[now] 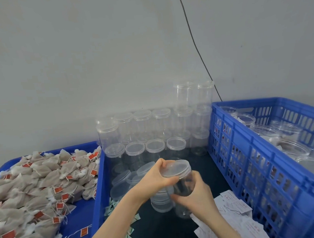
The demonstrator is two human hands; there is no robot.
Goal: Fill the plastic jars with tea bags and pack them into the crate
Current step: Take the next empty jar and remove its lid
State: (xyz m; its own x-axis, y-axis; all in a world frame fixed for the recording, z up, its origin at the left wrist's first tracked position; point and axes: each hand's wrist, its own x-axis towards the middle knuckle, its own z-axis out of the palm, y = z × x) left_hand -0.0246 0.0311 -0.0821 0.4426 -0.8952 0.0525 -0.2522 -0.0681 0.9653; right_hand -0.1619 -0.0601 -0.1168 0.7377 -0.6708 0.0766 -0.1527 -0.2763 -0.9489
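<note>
My left hand (159, 176) pinches the round clear lid (176, 169); my right hand (193, 193) grips one ribbed plastic jar (183, 185).

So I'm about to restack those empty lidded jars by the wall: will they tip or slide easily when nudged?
Probably yes. The stacked empty jars look thin, clear and hollow, so likely light and easily knocked. They stand tall on narrow lids, two or three high, so a push could topple a column. The smooth plastic may slide, and a fallen jar would likely roll.
</note>
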